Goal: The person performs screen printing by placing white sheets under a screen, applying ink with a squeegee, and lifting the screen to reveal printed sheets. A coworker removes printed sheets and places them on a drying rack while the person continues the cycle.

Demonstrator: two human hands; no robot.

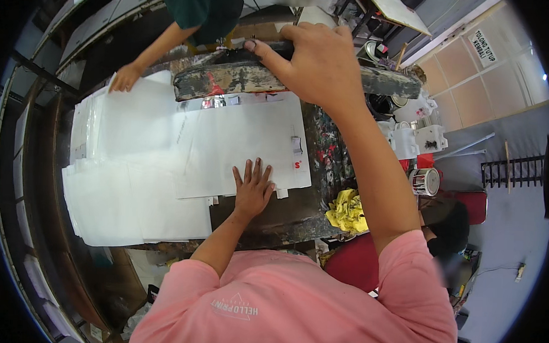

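Note:
My left hand (pixel 253 189) lies flat with fingers spread on the near edge of a white sheet (pixel 245 140), which bears a small red mark and a dark grey patch at its right end. Raised above the sheet's far edge is a paint-stained wooden frame (pixel 235 78), black with red smears. My right hand (pixel 320 64) grips the top of it, thumb along the near side; its other fingertips are hidden behind the wood. Left of the sheet, white sheets (pixel 122 196) lie in overlapping stacks on the dark, paint-spattered table (pixel 323 167).
A co-worker's hand (pixel 125 78) touches the far left sheets. A yellow cloth (pixel 347 211) lies at the table's right edge. Beyond it stand a paint can (pixel 425 181) and white containers (pixel 405 140). Shelving (pixel 22 132) runs along the left side.

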